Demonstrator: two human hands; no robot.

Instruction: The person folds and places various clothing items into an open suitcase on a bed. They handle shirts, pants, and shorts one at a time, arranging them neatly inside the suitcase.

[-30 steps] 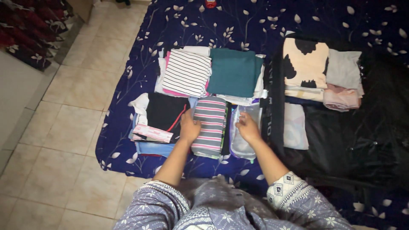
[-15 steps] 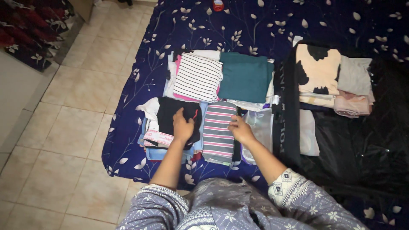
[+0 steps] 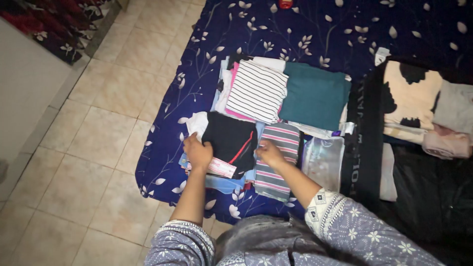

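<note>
At the near edge of the bed, the left hand (image 3: 198, 152) curls partly closed over the left side of a folded black garment (image 3: 230, 140), while the right hand (image 3: 269, 152) lies flat, gripping nothing I can see, on the seam between it and a grey-and-pink striped fold (image 3: 276, 160) whose long axis runs toward the person. Beyond lie soft cloth rectangles: a white black-striped top (image 3: 256, 93), a teal fold (image 3: 315, 96), all on the navy leaf-print bedspread (image 3: 305, 29), with an open black suitcase (image 3: 433, 197) well to the right.
</note>
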